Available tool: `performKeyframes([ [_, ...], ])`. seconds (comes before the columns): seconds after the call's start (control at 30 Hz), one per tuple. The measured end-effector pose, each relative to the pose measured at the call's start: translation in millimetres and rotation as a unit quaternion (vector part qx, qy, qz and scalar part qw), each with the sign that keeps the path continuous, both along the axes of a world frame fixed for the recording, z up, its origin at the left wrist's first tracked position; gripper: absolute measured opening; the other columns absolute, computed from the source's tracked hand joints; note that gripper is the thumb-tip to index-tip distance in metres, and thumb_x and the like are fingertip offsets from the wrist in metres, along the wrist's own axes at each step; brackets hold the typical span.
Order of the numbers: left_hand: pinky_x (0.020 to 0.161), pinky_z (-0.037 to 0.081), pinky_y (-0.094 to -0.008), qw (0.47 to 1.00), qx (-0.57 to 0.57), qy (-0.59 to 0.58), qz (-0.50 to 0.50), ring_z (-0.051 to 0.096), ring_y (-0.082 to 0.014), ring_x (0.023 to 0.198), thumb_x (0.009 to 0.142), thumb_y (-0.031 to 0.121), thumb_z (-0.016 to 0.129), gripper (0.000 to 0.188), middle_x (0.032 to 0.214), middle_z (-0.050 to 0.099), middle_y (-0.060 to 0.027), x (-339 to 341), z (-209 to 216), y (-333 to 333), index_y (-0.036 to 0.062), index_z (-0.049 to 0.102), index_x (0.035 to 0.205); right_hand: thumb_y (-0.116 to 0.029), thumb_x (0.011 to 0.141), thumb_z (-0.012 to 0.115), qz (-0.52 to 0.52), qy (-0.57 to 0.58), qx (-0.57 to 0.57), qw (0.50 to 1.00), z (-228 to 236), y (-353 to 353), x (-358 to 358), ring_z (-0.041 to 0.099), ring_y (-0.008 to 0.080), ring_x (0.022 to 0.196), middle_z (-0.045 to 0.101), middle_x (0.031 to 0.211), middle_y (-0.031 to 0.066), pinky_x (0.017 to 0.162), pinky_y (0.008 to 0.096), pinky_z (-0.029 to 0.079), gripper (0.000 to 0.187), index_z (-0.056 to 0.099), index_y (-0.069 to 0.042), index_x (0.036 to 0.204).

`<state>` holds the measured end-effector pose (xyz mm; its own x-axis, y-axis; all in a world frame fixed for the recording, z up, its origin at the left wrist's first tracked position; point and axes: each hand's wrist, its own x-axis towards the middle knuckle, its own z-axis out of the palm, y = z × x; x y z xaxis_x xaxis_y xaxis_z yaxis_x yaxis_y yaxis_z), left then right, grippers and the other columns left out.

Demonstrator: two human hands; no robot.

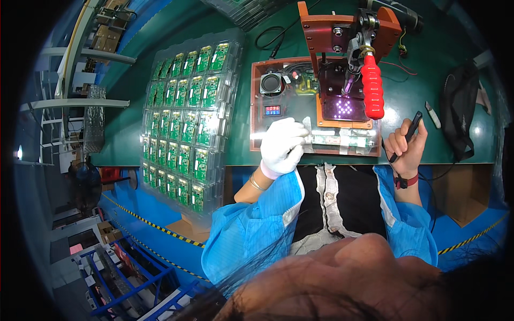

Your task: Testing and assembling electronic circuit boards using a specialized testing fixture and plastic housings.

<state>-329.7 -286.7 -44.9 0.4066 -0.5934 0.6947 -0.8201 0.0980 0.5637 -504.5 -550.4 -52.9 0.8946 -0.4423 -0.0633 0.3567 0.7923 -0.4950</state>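
My left hand (pixel 282 144), in a white glove, is closed at the front left of a reddish-framed test fixture (pixel 257 140). Its fingertips meet beside the left end of a clear strip (pixel 340 140) taped along the fixture's front; what they pinch, if anything, is hidden. At the fixture's right, my bare right hand (pixel 408 144) grips a slim black pen-shaped tool (pixel 412 131), tilted with its lower end toward me. Between and beyond my hands stands a toggle clamp with a red ribbed handle (pixel 373 88), above a dark plate (pixel 342 107) showing lit purple-white dots.
Stacked clear trays (pixel 234 107) of green circuit boards (pixel 201 163) stand left of the fixture. A speaker (pixel 271 83) and a small digital readout (pixel 273 111) sit in the fixture. At right lie a utility knife (pixel 432 115) and a black bag (pixel 459 115).
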Motion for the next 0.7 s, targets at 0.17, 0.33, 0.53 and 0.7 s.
performKeyframes([
  [0.17, 0.091, 0.051, -0.0454, 1.000, -0.007, -0.006, -0.007, 0.068, -0.0289, 0.088, 0.075, 0.004, 0.065, 0.009, 0.094, 0.074, -0.0098, 0, 2, -1, 0.0034, 0.068, 0.083, -0.046, 0.107, 0.035, 0.003, -0.003, -0.006, 1.000, 0, -1, -1, 0.038, 0.0084, 0.038, 0.043, 0.047, -0.0037, 0.042, 0.0243, 0.030, 0.047, 0.056, -0.011, 0.083],
  [0.33, 0.094, 0.052, -0.0483, 1.000, 0.006, 0.017, -0.003, 0.068, -0.0306, 0.092, 0.078, 0.005, 0.065, 0.005, 0.094, 0.075, -0.0103, -2, 3, -1, 0.0033, 0.069, 0.082, -0.042, 0.108, 0.036, 0.006, 0.002, -0.025, 1.000, 4, -1, 0, 0.043, 0.0093, 0.046, 0.046, 0.055, -0.0013, 0.050, 0.0244, 0.036, 0.041, 0.055, -0.009, 0.094],
  [0.53, 0.092, 0.052, -0.0463, 1.000, -0.007, 0.007, -0.006, 0.068, -0.0292, 0.089, 0.076, 0.003, 0.065, 0.007, 0.094, 0.074, -0.0101, 0, -1, -1, 0.0034, 0.068, 0.082, -0.032, 0.107, 0.035, -0.100, 0.158, -0.145, 0.972, 23, 15, 7, 0.051, 0.0125, 0.060, 0.053, 0.072, 0.0049, 0.059, 0.0250, 0.043, 0.034, 0.051, -0.003, 0.119],
  [0.7, 0.092, 0.052, -0.0462, 1.000, -0.005, 0.003, -0.006, 0.068, -0.0292, 0.089, 0.075, 0.002, 0.064, 0.008, 0.094, 0.074, -0.0103, -1, 0, -1, 0.0034, 0.068, 0.082, -0.023, 0.105, 0.034, -0.135, 0.152, -0.334, 0.920, 18, 24, 3, 0.054, 0.0140, 0.067, 0.057, 0.083, 0.0085, 0.064, 0.0259, 0.047, 0.037, 0.043, 0.000, 0.132],
])
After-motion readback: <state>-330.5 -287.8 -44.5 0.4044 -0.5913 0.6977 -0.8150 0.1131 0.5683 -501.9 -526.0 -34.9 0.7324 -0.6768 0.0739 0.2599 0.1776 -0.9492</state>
